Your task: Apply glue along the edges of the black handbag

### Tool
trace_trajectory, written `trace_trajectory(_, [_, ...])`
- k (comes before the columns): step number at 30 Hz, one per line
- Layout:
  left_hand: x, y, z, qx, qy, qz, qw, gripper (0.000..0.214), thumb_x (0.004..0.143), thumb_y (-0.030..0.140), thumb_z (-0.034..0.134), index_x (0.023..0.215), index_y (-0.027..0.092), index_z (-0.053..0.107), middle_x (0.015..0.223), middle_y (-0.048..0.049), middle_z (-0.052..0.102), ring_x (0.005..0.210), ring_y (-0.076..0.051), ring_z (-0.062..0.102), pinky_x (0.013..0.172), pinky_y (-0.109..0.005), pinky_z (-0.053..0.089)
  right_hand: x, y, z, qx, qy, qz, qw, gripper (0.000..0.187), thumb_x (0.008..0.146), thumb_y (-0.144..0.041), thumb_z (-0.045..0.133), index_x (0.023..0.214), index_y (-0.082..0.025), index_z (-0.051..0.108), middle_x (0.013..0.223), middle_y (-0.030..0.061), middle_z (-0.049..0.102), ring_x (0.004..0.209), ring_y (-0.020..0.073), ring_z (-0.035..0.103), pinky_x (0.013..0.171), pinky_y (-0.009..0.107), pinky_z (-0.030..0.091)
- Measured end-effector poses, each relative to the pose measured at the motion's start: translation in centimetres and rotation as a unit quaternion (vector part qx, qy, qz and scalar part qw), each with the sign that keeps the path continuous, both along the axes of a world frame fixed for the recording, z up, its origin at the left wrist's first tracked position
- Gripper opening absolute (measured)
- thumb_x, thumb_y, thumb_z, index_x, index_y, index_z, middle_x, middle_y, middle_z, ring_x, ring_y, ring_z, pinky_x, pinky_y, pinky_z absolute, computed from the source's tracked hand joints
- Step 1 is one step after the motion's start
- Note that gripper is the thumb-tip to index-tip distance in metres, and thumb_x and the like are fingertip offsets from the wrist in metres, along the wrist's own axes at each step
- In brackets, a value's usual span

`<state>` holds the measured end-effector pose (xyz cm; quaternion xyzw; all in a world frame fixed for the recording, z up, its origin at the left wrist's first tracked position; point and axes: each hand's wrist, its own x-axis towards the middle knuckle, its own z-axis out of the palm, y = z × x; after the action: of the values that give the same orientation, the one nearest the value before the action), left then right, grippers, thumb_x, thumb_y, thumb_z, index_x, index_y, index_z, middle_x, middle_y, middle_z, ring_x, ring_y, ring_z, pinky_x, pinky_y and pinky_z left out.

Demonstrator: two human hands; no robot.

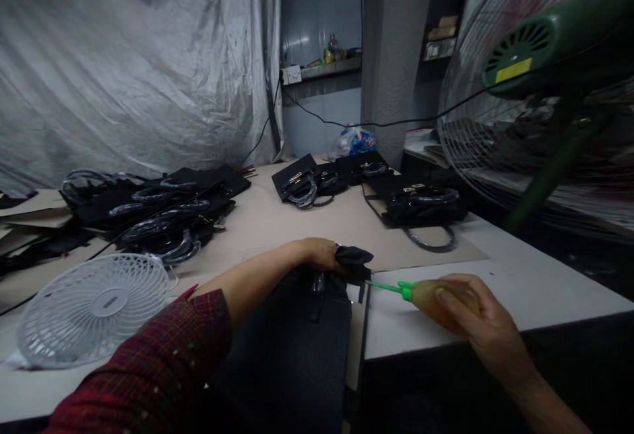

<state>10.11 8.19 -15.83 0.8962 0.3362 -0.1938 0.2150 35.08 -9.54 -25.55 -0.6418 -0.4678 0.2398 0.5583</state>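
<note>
A black handbag (297,348) lies at the table's front edge, close to me. My left hand (321,253) is closed on black material (354,257) at the bag's far end; its fingertips are partly hidden. In my right hand (478,315) is a squeeze bottle (443,302) of amber liquid, probably glue, with a green nozzle (389,287). The nozzle points left, its thin tip at the black material beside my left hand. Whether the tip touches it I cannot tell. A pale strip (355,348) shows along the bag's right side.
Several black handbags with plastic-wrapped handles are piled on the left (163,206). More bags (300,183) stand at the back, another (421,199) at right. A white fan (109,302) is near my left arm; a large green fan (525,51) stands right. A cable (396,122) crosses behind.
</note>
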Motion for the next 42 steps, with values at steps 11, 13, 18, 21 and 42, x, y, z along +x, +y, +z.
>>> trace_trajectory(11, [1.1,-0.5,-1.1,0.097,0.066,0.046,0.992,0.057,0.08,0.065,0.063,0.117,0.023,0.073,0.116,-0.0102,0.075,0.108,-0.028,0.069,0.088,-0.03,0.053,1.3,1.2,0.6,0.052,-0.152,0.065,0.985,0.036,0.081,-0.059,0.063,0.092,-0.026,0.063,0.087,0.0043,0.067,0.077,0.0268,0.065,0.069,0.04,0.055])
trace_trajectory(13, [1.1,-0.5,-1.2,0.105,0.07,0.049,0.991,0.056,0.08,0.064,0.062,0.117,0.023,0.073,0.118,-0.0098,0.075,0.109,-0.027,0.069,0.088,-0.029,0.053,1.3,1.4,0.6,0.052,-0.172,0.076,0.981,0.034,0.082,-0.058,0.063,0.091,-0.025,0.063,0.085,0.0042,0.067,0.074,0.0262,0.065,0.066,0.04,0.054])
trace_trajectory(18, [1.0,-0.6,-1.3,0.116,0.075,0.049,0.989,0.056,0.081,0.065,0.061,0.116,0.023,0.072,0.119,-0.0095,0.074,0.109,-0.027,0.069,0.086,-0.029,0.053,1.3,1.8,0.7,0.061,-0.198,0.071,0.976,0.034,0.084,-0.058,0.062,0.091,-0.025,0.063,0.084,0.005,0.068,0.072,0.0266,0.065,0.063,0.04,0.054])
trace_trajectory(21, [0.9,-0.7,-1.4,0.121,0.077,0.048,0.988,0.057,0.081,0.067,0.06,0.115,0.023,0.072,0.118,-0.0096,0.075,0.108,-0.027,0.069,0.085,-0.028,0.053,1.5,1.9,0.9,0.057,-0.206,0.103,0.971,0.032,0.085,-0.056,0.061,0.092,-0.024,0.065,0.087,0.0057,0.069,0.075,0.0266,0.066,0.064,0.039,0.054])
trace_trajectory(42, [0.9,-1.0,-1.2,0.117,0.078,0.044,0.989,0.06,0.083,0.069,0.056,0.114,0.02,0.071,0.122,-0.0134,0.073,0.109,-0.03,0.068,0.086,-0.033,0.053,1.2,1.7,3.7,0.081,-0.275,0.189,0.939,0.024,0.092,-0.048,0.06,0.095,-0.025,0.066,0.088,0.0036,0.067,0.073,0.0215,0.064,0.065,0.034,0.053])
